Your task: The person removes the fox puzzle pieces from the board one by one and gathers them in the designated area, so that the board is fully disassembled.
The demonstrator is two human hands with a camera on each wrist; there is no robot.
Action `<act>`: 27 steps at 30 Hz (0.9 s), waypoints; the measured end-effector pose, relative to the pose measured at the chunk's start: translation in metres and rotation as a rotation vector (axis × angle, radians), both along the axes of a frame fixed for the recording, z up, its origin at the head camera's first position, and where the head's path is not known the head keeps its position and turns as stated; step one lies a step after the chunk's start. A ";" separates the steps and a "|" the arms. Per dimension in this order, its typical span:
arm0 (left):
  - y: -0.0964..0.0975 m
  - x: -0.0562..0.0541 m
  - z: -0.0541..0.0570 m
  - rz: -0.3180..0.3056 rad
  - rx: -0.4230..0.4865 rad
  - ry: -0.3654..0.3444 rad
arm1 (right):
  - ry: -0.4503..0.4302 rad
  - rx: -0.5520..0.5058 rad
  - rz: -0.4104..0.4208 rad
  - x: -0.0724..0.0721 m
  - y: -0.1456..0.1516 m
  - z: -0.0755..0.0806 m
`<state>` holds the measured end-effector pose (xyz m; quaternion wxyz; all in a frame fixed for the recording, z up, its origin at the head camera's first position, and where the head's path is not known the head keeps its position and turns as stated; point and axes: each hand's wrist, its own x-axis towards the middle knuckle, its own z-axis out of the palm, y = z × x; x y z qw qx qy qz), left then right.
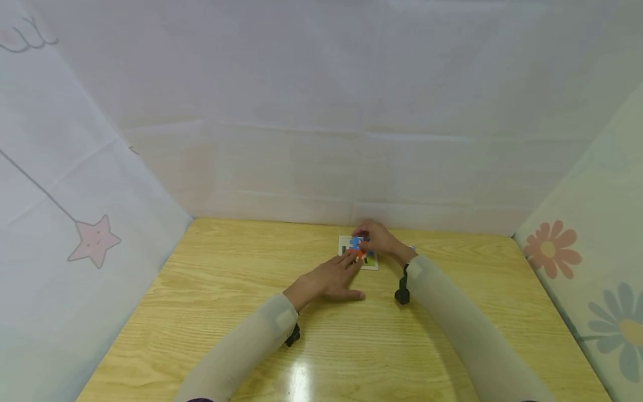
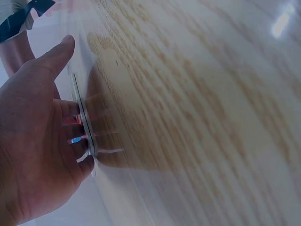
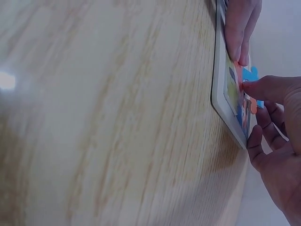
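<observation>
A small jigsaw puzzle in a white-edged tray (image 1: 372, 268) lies near the far edge of the table. My left hand (image 1: 329, 278) rests with its fairly straight fingertips on the near left part of the puzzle, thumb spread out over the wood. From the right, my right hand (image 1: 380, 239) reaches over the tray, thumb and curled fingers pinching a blue and orange puzzle piece (image 3: 253, 105). In the right wrist view this piece stands tilted above the picture. Blue jigsaw knobs (image 1: 355, 242) show between the two hands. Fingers cover much of the picture.
A small blue and white thing (image 1: 413, 247) peeks out behind my right wrist. The wooden table (image 1: 241, 268) meets a white cloth (image 1: 281, 167) just beyond the tray. Printed cloths hang along both sides.
</observation>
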<state>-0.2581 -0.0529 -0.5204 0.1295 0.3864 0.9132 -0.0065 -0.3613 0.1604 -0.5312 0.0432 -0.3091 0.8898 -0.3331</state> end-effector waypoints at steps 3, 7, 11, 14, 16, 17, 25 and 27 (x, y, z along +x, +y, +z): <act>0.000 0.000 0.000 0.000 0.001 -0.007 | 0.012 -0.017 0.018 0.001 0.001 -0.001; 0.001 0.001 0.000 0.002 0.007 -0.012 | -0.006 -0.035 0.018 0.001 0.004 -0.004; 0.001 0.001 0.000 0.002 0.006 -0.002 | -0.055 -0.054 0.000 0.002 0.007 -0.005; 0.001 0.002 0.001 0.001 0.007 0.001 | -0.079 -0.077 -0.004 0.003 0.009 -0.006; 0.001 0.002 0.001 0.002 0.012 -0.003 | -0.092 -0.092 -0.004 0.004 0.009 -0.006; 0.001 0.002 0.001 0.003 0.015 -0.006 | -0.098 -0.098 -0.007 0.005 0.009 -0.005; 0.001 0.001 0.000 0.001 0.009 -0.006 | -0.170 -0.160 -0.054 0.006 0.009 -0.006; 0.000 0.000 -0.001 0.000 0.005 -0.002 | -0.184 -0.178 -0.065 0.007 0.008 -0.005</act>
